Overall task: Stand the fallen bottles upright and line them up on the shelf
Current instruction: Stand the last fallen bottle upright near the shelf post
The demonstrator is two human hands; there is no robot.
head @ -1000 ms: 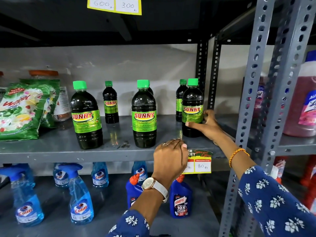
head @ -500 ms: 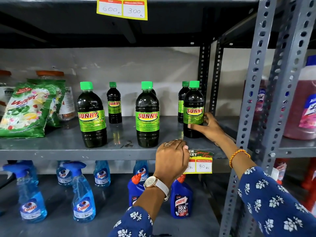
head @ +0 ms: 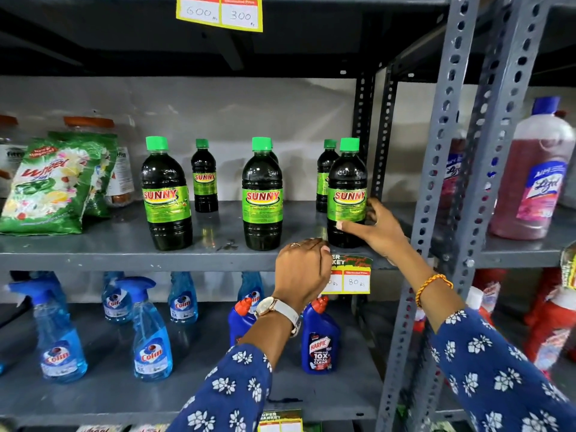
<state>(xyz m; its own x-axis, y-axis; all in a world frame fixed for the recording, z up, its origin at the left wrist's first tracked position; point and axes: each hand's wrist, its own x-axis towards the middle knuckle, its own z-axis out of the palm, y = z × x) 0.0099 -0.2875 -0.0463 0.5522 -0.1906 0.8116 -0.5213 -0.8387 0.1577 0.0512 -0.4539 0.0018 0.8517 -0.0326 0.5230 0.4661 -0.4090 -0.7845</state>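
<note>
Several dark Sunny bottles with green caps stand upright on the grey middle shelf (head: 93,251). Three large ones form the front row: left bottle (head: 166,194), middle bottle (head: 262,194), right bottle (head: 347,194). Smaller ones stand behind, one at the back (head: 204,177) and another (head: 324,176) partly hidden by the right bottle. My right hand (head: 375,229) wraps around the lower part of the right front bottle. My left hand (head: 302,269) rests on the shelf's front edge, fingers curled over it, covering part of a yellow price tag (head: 352,277).
Green detergent pouches (head: 53,185) and jars sit at the shelf's left. Blue Colin spray bottles (head: 149,335) and Harpic bottles (head: 319,338) fill the lower shelf. Perforated grey uprights (head: 436,182) stand right of the bottles. A pink Lizol bottle (head: 536,173) stands on the neighbouring rack.
My right hand has drawn the right front bottle slightly forward, closer to the shelf's front edge. My left hand stays on the edge. The view has shifted a little.
</note>
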